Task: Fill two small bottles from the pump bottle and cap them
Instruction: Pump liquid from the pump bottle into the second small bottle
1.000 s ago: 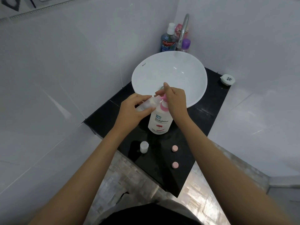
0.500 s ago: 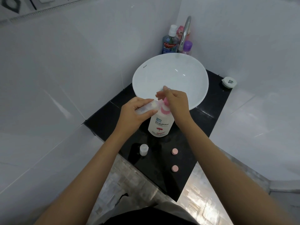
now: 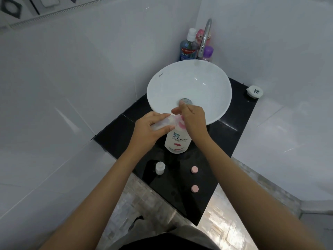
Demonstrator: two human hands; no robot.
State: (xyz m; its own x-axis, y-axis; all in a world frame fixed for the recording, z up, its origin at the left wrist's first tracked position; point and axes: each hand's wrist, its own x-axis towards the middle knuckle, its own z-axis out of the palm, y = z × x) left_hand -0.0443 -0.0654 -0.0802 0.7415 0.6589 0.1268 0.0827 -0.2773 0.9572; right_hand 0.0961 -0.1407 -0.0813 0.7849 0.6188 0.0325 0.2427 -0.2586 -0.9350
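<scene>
I see my left hand (image 3: 146, 129) grasping a small clear bottle (image 3: 163, 123) lying sideways, mouth toward the pump bottle (image 3: 177, 139) nozzle under my pressing right hand (image 3: 193, 117).

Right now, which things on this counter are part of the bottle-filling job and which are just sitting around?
In the job:
pump bottle
small clear bottle in the left hand
right hand on the pump
second small bottle
two pink caps

Lying about:
mouthwash bottle
purple-capped bottle
pink bottle behind the faucet
white lidded container
sink basin
</scene>
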